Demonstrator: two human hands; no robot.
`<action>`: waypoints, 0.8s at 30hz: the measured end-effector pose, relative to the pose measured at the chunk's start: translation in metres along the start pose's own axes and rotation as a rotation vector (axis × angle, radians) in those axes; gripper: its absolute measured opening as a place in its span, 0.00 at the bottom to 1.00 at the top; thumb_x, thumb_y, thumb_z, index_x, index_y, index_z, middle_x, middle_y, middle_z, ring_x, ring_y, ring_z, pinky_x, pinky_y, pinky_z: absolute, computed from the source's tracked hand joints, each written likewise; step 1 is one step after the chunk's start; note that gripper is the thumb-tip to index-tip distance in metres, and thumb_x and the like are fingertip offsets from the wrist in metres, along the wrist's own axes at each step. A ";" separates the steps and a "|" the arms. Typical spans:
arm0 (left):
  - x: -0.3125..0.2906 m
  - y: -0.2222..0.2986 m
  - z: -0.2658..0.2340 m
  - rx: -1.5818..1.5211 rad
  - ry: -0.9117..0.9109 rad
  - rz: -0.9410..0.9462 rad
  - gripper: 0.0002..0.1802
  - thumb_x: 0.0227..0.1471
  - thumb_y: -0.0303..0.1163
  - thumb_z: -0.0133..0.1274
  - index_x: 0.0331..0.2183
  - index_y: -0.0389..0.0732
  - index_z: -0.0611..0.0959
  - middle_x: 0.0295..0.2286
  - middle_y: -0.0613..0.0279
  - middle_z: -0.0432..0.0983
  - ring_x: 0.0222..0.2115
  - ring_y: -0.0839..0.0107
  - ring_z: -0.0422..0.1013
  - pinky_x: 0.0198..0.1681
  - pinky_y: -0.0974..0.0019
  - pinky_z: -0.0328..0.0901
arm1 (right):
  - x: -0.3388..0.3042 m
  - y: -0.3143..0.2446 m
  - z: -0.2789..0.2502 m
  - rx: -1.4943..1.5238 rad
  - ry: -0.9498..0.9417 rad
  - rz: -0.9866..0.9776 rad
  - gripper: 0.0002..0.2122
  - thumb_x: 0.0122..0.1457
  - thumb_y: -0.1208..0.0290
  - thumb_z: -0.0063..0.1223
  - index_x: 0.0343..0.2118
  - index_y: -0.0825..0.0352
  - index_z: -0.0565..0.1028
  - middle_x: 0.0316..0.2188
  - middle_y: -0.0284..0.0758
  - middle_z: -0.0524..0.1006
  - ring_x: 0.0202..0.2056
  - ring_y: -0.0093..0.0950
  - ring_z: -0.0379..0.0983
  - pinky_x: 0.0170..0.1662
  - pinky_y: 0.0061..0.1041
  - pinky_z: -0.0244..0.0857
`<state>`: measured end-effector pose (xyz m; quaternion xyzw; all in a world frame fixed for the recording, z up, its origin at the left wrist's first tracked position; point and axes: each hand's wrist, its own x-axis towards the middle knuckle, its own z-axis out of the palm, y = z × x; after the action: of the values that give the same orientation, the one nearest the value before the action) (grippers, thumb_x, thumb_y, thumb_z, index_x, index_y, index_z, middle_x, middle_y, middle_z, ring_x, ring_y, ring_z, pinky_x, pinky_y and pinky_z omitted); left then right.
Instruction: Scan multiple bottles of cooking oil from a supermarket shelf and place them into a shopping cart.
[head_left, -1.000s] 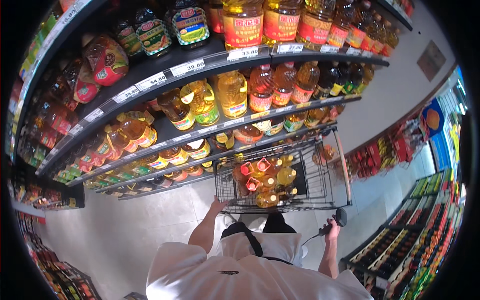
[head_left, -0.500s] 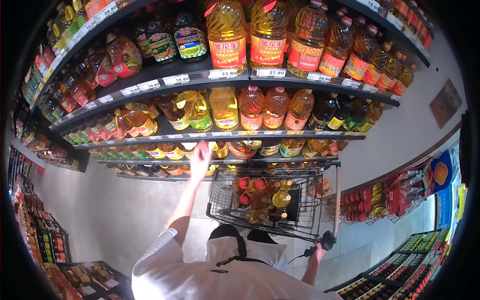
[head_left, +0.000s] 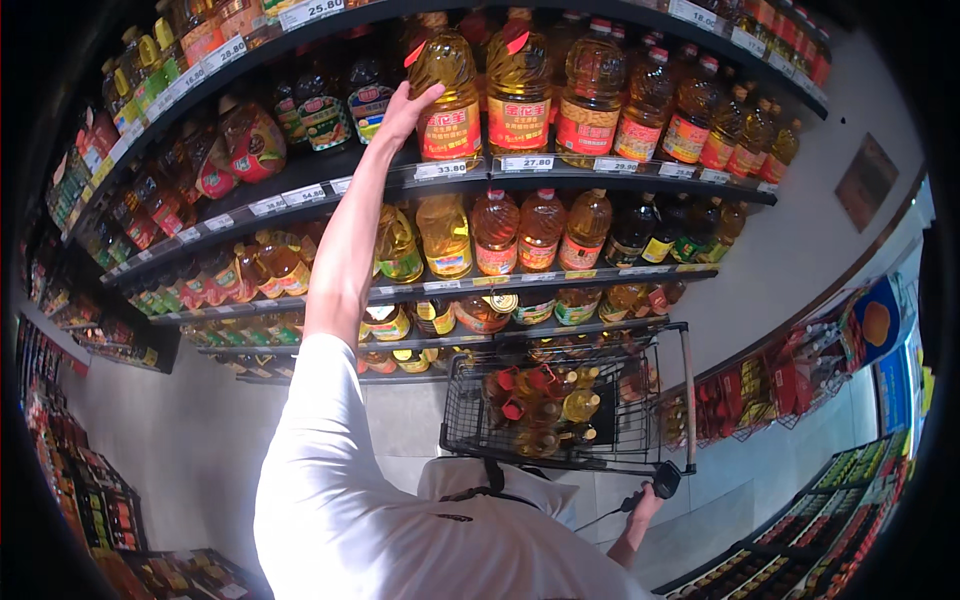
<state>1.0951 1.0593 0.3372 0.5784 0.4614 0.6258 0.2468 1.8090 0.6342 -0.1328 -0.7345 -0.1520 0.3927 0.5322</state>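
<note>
My left hand (head_left: 406, 112) is raised to an upper shelf, against the left side of a large oil bottle (head_left: 447, 95) with golden oil and a red label. Its visible fingers are stretched out and apart over the bottle's front, not wrapped round it. A similar oil bottle (head_left: 518, 100) stands just to the right. Low on the right, my right hand (head_left: 645, 503) is closed round a black device (head_left: 661, 481) with a thin cord, beside the shopping cart's near handle corner. The device's exact kind is unclear.
A black wire shopping cart (head_left: 455, 410) stands below the shelves, holding several oil bottles (head_left: 580, 404), some with red caps. Shelf edges (head_left: 560, 174) with price tags curve across the front. A white wall (head_left: 790, 240) and hanging packets (head_left: 735, 400) are on the right.
My left hand has risen from beside the lower shelves to the large oil bottle on the upper shelf. In view, the cart has shifted slightly right. My right hand keeps hold of the black device.
</note>
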 end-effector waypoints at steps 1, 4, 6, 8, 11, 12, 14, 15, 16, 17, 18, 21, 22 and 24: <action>-0.003 0.000 0.001 -0.021 0.008 0.003 0.46 0.42 0.53 0.68 0.50 0.28 0.69 0.47 0.49 0.74 0.47 0.64 0.71 0.52 0.63 0.64 | -0.015 0.003 0.010 0.036 0.013 -0.033 0.11 0.48 0.78 0.54 0.37 0.66 0.73 0.29 0.30 0.70 0.25 0.23 0.66 0.26 0.23 0.64; -0.004 -0.005 0.001 0.247 0.209 0.113 0.45 0.40 0.53 0.69 0.47 0.28 0.71 0.44 0.48 0.75 0.45 0.64 0.73 0.51 0.63 0.65 | -0.052 0.014 0.039 0.150 0.006 -0.026 0.14 0.47 0.78 0.52 0.40 0.67 0.73 0.28 0.31 0.71 0.23 0.23 0.67 0.26 0.23 0.64; -0.016 0.009 0.020 0.285 0.202 0.075 0.44 0.39 0.54 0.69 0.45 0.28 0.71 0.42 0.48 0.75 0.45 0.64 0.72 0.51 0.63 0.65 | -0.072 0.036 0.043 0.142 0.062 0.007 0.16 0.47 0.78 0.52 0.43 0.67 0.73 0.29 0.32 0.72 0.23 0.22 0.67 0.25 0.22 0.64; -0.021 0.009 0.011 0.488 0.433 0.179 0.43 0.38 0.56 0.69 0.42 0.29 0.73 0.38 0.51 0.75 0.43 0.67 0.71 0.48 0.64 0.65 | -0.088 0.047 0.054 0.137 0.060 -0.001 0.17 0.47 0.78 0.51 0.44 0.67 0.73 0.30 0.32 0.73 0.23 0.22 0.67 0.25 0.21 0.63; 0.019 -0.025 -0.047 0.012 0.263 0.053 0.36 0.55 0.62 0.48 0.38 0.31 0.78 0.38 0.56 0.76 0.39 0.71 0.68 0.44 0.65 0.63 | -0.107 0.050 0.073 0.102 0.057 0.043 0.16 0.47 0.77 0.51 0.43 0.68 0.73 0.28 0.32 0.73 0.22 0.22 0.67 0.24 0.20 0.63; 0.025 -0.023 -0.042 -0.132 0.186 -0.035 0.38 0.59 0.63 0.41 0.40 0.32 0.78 0.39 0.57 0.76 0.39 0.71 0.68 0.44 0.66 0.63 | -0.115 0.053 0.075 0.111 0.078 0.049 0.16 0.47 0.77 0.51 0.43 0.68 0.73 0.28 0.32 0.73 0.22 0.22 0.67 0.24 0.20 0.63; 0.050 -0.027 -0.048 -0.530 0.095 -0.104 0.40 0.60 0.63 0.36 0.45 0.31 0.78 0.44 0.56 0.76 0.41 0.71 0.69 0.45 0.65 0.63 | -0.126 0.046 0.085 0.164 0.047 0.054 0.15 0.48 0.77 0.51 0.42 0.68 0.74 0.26 0.32 0.72 0.21 0.22 0.67 0.24 0.20 0.64; 0.061 -0.027 -0.047 -0.512 0.123 -0.089 0.37 0.61 0.62 0.35 0.43 0.36 0.79 0.40 0.61 0.77 0.38 0.72 0.71 0.43 0.66 0.65 | -0.128 0.045 0.089 0.172 0.050 0.052 0.15 0.48 0.77 0.51 0.42 0.68 0.74 0.26 0.32 0.72 0.21 0.22 0.67 0.24 0.20 0.64; 0.070 -0.032 -0.051 -0.493 0.154 -0.073 0.33 0.61 0.62 0.35 0.42 0.41 0.79 0.36 0.66 0.79 0.35 0.74 0.74 0.40 0.68 0.67 | -0.128 0.045 0.093 0.172 0.033 0.054 0.14 0.48 0.77 0.51 0.41 0.68 0.74 0.26 0.31 0.72 0.21 0.22 0.68 0.24 0.20 0.64; 0.071 -0.033 -0.058 -0.498 0.142 -0.076 0.33 0.61 0.62 0.35 0.42 0.41 0.79 0.36 0.66 0.79 0.35 0.74 0.74 0.40 0.68 0.67 | -0.132 0.048 0.093 0.172 0.028 0.061 0.13 0.48 0.77 0.51 0.40 0.68 0.74 0.25 0.31 0.72 0.22 0.22 0.68 0.24 0.20 0.64; 0.070 -0.032 -0.072 -0.533 0.077 -0.177 0.30 0.58 0.65 0.38 0.30 0.47 0.75 0.26 0.70 0.71 0.26 0.77 0.66 0.30 0.71 0.60 | -0.134 0.051 0.094 0.177 0.036 0.063 0.13 0.48 0.77 0.51 0.40 0.68 0.74 0.25 0.31 0.72 0.22 0.22 0.68 0.24 0.20 0.64; 0.041 -0.002 -0.058 -0.476 0.263 -0.191 0.29 0.53 0.66 0.48 0.16 0.55 0.63 0.13 0.79 0.50 0.11 0.82 0.48 0.14 0.73 0.44 | -0.139 0.060 0.098 0.217 0.045 0.054 0.12 0.48 0.77 0.51 0.38 0.67 0.74 0.25 0.31 0.73 0.22 0.23 0.70 0.24 0.20 0.64; 0.034 0.001 -0.069 -0.443 0.308 -0.156 0.28 0.53 0.64 0.48 0.17 0.54 0.65 0.13 0.78 0.52 0.11 0.82 0.49 0.14 0.73 0.45 | -0.139 0.062 0.101 0.232 0.045 0.045 0.11 0.48 0.77 0.51 0.38 0.67 0.74 0.25 0.31 0.73 0.22 0.23 0.70 0.24 0.20 0.64; 0.020 -0.003 -0.093 -0.578 0.420 -0.096 0.22 0.56 0.55 0.46 0.30 0.45 0.79 0.21 0.68 0.69 0.17 0.77 0.66 0.19 0.71 0.60 | -0.141 0.058 0.107 0.242 0.032 0.037 0.11 0.49 0.78 0.50 0.37 0.67 0.74 0.25 0.31 0.73 0.22 0.23 0.70 0.24 0.20 0.64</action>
<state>1.0018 1.0505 0.3535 0.3213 0.3327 0.8233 0.3290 1.6272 0.5921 -0.1401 -0.6738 -0.0814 0.4062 0.6118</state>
